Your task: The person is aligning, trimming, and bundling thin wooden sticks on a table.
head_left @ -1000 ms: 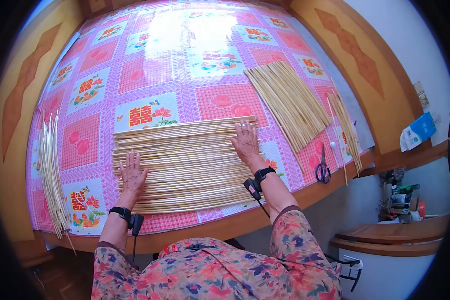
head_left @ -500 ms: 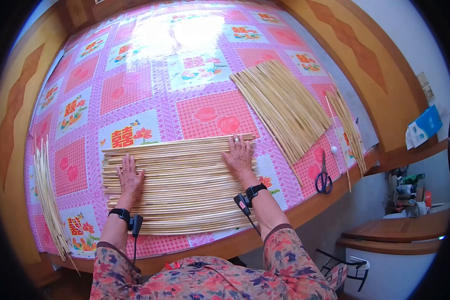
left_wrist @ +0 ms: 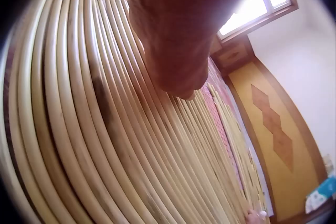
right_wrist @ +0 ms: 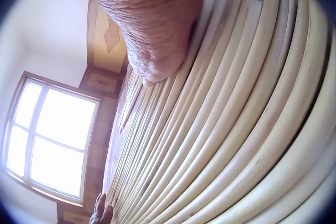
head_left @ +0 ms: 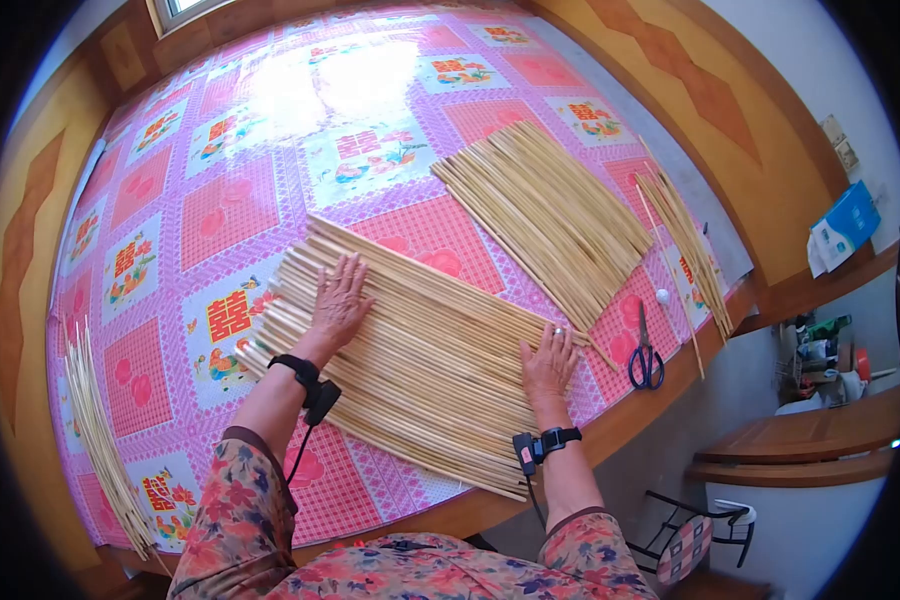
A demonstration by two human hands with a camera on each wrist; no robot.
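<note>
A wide layer of pale, thin sticks (head_left: 420, 365) lies side by side on the patterned cover, slanting down to the right in the head view. My left hand (head_left: 340, 302) rests flat near the layer's left end, fingers extended across the sticks. Near the right end, my right hand (head_left: 550, 370) lies with straight fingers over the stick ends, its fingertips at the far edge. Both wrist views show the sticks (left_wrist: 121, 124) running close together beneath the palms; the fingers are mostly hidden there behind each hand's heel.
A second layer of sticks (head_left: 545, 220) lies beyond the right hand, close to the first. Scissors (head_left: 645, 360) with dark handles lie near the front edge. Loose thin sticks lie at the far right (head_left: 685, 250) and far left (head_left: 105, 450). A folding stool (head_left: 688, 548) stands below.
The stick layer has turned from nearly level to slanting, its right end swung toward the body. The left hand moved right and slightly away; the right hand moved right and nearer.
</note>
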